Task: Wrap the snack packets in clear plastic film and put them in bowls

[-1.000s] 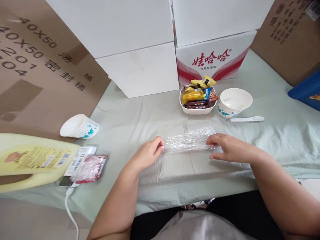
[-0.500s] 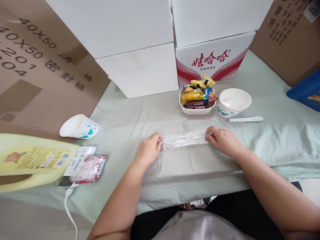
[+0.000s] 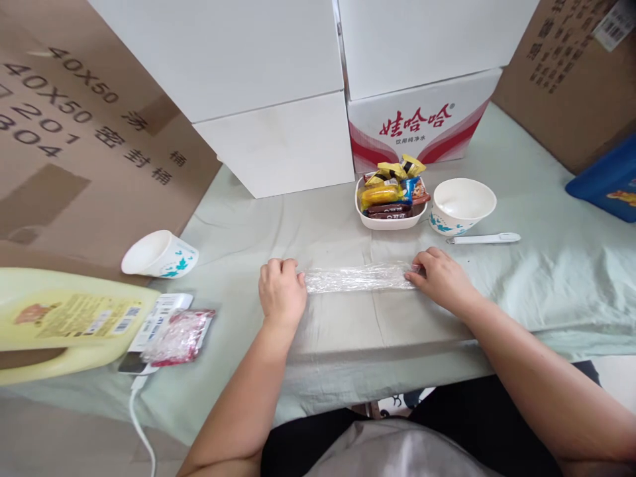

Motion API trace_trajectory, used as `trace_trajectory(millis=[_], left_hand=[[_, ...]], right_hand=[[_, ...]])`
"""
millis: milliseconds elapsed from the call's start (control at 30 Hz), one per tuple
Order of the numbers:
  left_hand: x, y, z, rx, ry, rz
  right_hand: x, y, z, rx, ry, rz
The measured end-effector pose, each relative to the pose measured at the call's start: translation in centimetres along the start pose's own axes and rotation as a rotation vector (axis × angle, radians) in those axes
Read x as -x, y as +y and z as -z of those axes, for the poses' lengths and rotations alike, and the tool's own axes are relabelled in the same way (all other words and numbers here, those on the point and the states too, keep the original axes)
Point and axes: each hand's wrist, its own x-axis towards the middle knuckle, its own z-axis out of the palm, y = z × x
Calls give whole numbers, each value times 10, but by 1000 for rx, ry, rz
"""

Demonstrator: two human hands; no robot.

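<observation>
A strip of clear plastic wrap (image 3: 356,277) lies stretched flat on the pale green cloth of the table (image 3: 318,225). My left hand (image 3: 281,293) grips its left end with curled fingers. My right hand (image 3: 440,278) pins its right end with fingertips pressed down. Behind the wrap stands a white tray of wrapped snacks (image 3: 391,198), and to the tray's right a white paper bowl (image 3: 462,207).
A tipped paper cup (image 3: 158,254), a yellow jug (image 3: 69,321), a small red packet (image 3: 179,335) and a white cable (image 3: 140,417) lie at the left. White boxes (image 3: 278,139) and cardboard (image 3: 74,152) stand behind. A white utensil (image 3: 484,238) lies beside the bowl; a blue object (image 3: 606,182) sits far right.
The crumpled wrap has been pulled longer and flatter and set further from me. My left hand slid left, my right hand moved slightly away from me.
</observation>
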Motion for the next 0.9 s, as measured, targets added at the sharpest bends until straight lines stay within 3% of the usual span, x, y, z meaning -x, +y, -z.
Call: trace_trajectory(millis=[100,233,300,400,433,467,533,600,667,733,800,900], left_hand=[[14,18,7,132,52,-212],[53,60,9,381,-173,-660],[71,76,3,413,-195,-727],[89,85,-7,433,-172,-715],[91,86,-9,447,-171,-725],[92,86,-10,471,-174,-746],[92,86,-7,549,-198,-804],[90,87,2,670,-243,-844],[88,86,12,815,-310,-822],[83,82,18,950,-416,-696],[74,76,19,995,-496,-454],[55,65,8,836,-449,-106]], right_hand=[[4,-4,2,-101,15,-11],[21,-16,7,-434,-103,-2],[31,-22,12,-637,-271,75],[37,-27,19,-832,-600,200],[37,-26,21,-845,-638,218],[36,-26,22,-826,-606,226],[31,-24,23,-732,-417,284],[27,-24,23,-638,-290,434],[25,-25,20,-583,-354,608],[26,-28,18,-546,-470,694],[27,-31,14,-513,-516,698],[27,-34,9,-468,-498,623]])
